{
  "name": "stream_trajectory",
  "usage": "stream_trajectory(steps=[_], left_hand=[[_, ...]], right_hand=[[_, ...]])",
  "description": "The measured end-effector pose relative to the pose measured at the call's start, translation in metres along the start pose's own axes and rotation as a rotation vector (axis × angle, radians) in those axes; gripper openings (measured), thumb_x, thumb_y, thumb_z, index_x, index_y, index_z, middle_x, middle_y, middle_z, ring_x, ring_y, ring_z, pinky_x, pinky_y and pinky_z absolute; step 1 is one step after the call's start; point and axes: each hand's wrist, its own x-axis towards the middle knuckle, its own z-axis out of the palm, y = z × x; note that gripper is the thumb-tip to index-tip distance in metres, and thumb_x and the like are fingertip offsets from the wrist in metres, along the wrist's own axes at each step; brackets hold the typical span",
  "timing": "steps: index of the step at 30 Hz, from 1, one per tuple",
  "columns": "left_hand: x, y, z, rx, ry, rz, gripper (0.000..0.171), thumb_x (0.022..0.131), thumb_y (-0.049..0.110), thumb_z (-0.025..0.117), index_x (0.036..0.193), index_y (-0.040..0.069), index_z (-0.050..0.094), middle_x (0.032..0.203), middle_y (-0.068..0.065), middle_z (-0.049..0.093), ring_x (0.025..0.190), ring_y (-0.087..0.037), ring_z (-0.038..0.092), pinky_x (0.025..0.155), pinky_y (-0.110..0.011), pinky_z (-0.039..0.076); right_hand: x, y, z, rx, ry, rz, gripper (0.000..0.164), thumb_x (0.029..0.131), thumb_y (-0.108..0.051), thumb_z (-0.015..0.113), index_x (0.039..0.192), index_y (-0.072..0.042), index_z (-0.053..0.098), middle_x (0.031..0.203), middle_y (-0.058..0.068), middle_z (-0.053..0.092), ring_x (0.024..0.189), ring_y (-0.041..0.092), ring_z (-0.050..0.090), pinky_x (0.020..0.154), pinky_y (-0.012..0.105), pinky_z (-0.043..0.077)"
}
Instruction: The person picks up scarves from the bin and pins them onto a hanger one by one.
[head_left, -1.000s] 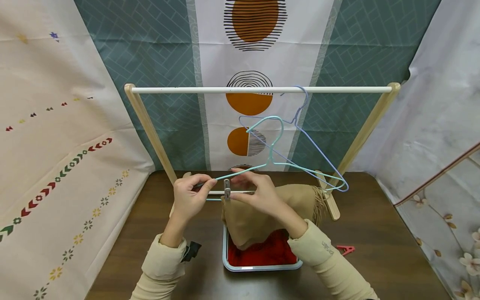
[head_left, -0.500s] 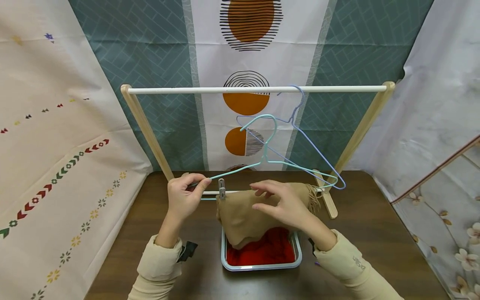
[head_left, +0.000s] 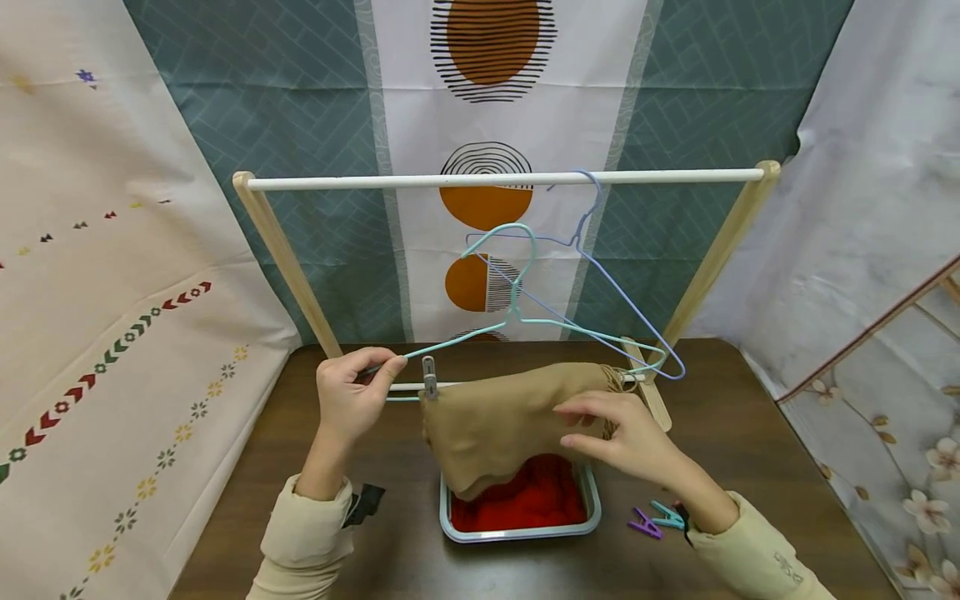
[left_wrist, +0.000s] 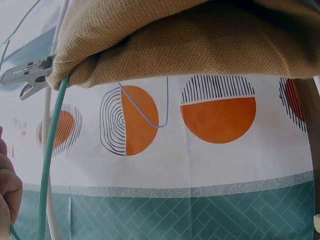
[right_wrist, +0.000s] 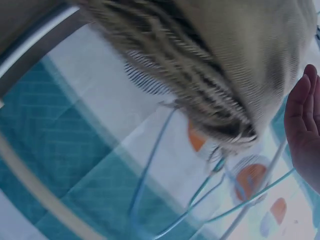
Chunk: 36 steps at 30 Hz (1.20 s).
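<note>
My left hand [head_left: 352, 396] pinches the left end of a mint-green clothes hanger [head_left: 453, 340]. Folded over the hanger's lower bar is a tan fringed scarf [head_left: 495, 417]. At the scarf's left edge sits a grey clothespin [head_left: 429, 377]; up close in the left wrist view, the clothespin [left_wrist: 30, 75] bites the cloth by the hanger bar. My right hand [head_left: 626, 433] is in front of the scarf's right part, near its fringe, fingers loosely bent and holding nothing. In the right wrist view the hand [right_wrist: 305, 120] appears beside the scarf; whether they touch I cannot tell.
A white rail [head_left: 337, 182] on wooden legs carries a blue hanger [head_left: 622, 287]. Below the scarf, a tray [head_left: 525, 533] contains red cloth [head_left: 525, 500]. Purple [head_left: 645, 525] and teal clothespins [head_left: 667, 514] lie on the brown table by my right wrist.
My right hand has left the grey clothespin and moved right along the scarf toward the fringe. The left hand keeps its pinch; hanger and scarf have shifted slightly left in view.
</note>
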Motion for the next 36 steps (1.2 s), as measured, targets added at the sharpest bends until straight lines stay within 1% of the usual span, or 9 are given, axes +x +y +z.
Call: stream_trajectory(steps=[3,6,9,12,17,23,29,32,36], left_hand=[[0.001,0.0,-0.002,0.004,0.01,0.0,0.009,0.071,-0.006,0.071,0.064,-0.002,0.065,0.052,-0.006,0.056,0.039,-0.007,0.034,0.041,-0.017,0.028],[0.001,0.0,-0.004,0.001,0.018,-0.003,0.01,0.071,-0.004,0.071,0.064,-0.002,0.065,0.051,-0.006,0.055,0.039,-0.007,0.034,0.041,-0.017,0.028],[0.002,0.0,-0.006,-0.002,0.027,0.003,0.012,0.074,0.0,0.072,0.064,-0.002,0.065,0.05,-0.005,0.054,0.039,-0.006,0.033,0.041,-0.017,0.028],[0.002,-0.001,-0.007,-0.008,0.03,0.011,0.018,0.077,0.008,0.071,0.064,-0.002,0.065,0.05,-0.005,0.054,0.039,-0.005,0.032,0.041,-0.017,0.027],[0.003,-0.002,-0.01,-0.016,0.025,0.022,0.031,0.082,0.023,0.069,0.064,-0.003,0.065,0.049,-0.006,0.054,0.038,-0.004,0.031,0.041,-0.017,0.027],[0.004,-0.001,-0.012,-0.015,0.027,0.031,0.037,0.083,0.028,0.067,0.064,-0.003,0.065,0.049,-0.005,0.054,0.037,-0.004,0.029,0.041,-0.017,0.026],[0.004,-0.002,-0.013,-0.024,0.022,0.026,0.038,0.083,0.029,0.067,0.064,-0.003,0.065,0.048,-0.005,0.053,0.036,-0.004,0.026,0.039,-0.017,0.023],[0.004,-0.002,-0.012,-0.022,0.022,0.025,0.038,0.083,0.029,0.067,0.063,-0.003,0.065,0.048,-0.005,0.053,0.036,-0.004,0.025,0.039,-0.017,0.022],[0.004,-0.002,-0.012,-0.025,0.019,0.019,0.034,0.082,0.025,0.068,0.063,-0.003,0.065,0.047,-0.004,0.052,0.036,-0.004,0.025,0.038,-0.018,0.022]], right_hand=[[-0.009,0.001,-0.007,-0.011,-0.004,0.041,0.034,0.063,0.002,0.078,0.095,0.001,0.066,0.086,0.008,0.066,0.075,0.016,0.06,0.066,0.024,0.047],[-0.012,-0.006,-0.014,-0.023,0.004,0.077,0.034,0.06,0.007,0.077,0.092,0.003,0.066,0.084,0.008,0.066,0.074,0.019,0.06,0.065,0.025,0.047],[-0.013,-0.015,-0.022,-0.05,0.015,0.099,0.034,0.058,0.01,0.076,0.09,0.003,0.066,0.083,0.008,0.066,0.072,0.019,0.06,0.064,0.023,0.047],[-0.019,-0.013,-0.028,-0.066,0.031,0.105,0.034,0.057,0.013,0.075,0.089,0.004,0.066,0.081,0.009,0.066,0.069,0.018,0.059,0.062,0.021,0.046],[-0.038,0.003,-0.034,-0.067,0.062,0.147,0.035,0.057,0.014,0.075,0.09,0.004,0.066,0.081,0.005,0.066,0.066,0.017,0.059,0.058,0.021,0.047],[-0.065,0.025,-0.038,0.006,0.08,0.232,0.035,0.06,0.015,0.073,0.092,0.003,0.066,0.086,-0.006,0.065,0.066,0.013,0.061,0.059,0.02,0.048],[-0.092,0.043,-0.039,-0.063,0.097,0.354,0.032,0.062,0.012,0.075,0.092,0.006,0.065,0.086,-0.008,0.065,0.066,0.008,0.06,0.058,0.021,0.048],[-0.105,0.052,-0.041,-0.097,0.099,0.43,0.03,0.064,0.009,0.075,0.092,0.005,0.066,0.087,-0.011,0.064,0.067,0.007,0.06,0.059,0.02,0.048],[-0.124,0.066,-0.042,-0.139,0.084,0.492,0.031,0.064,0.005,0.077,0.093,0.004,0.066,0.09,-0.014,0.062,0.072,0.001,0.058,0.058,0.023,0.048]])
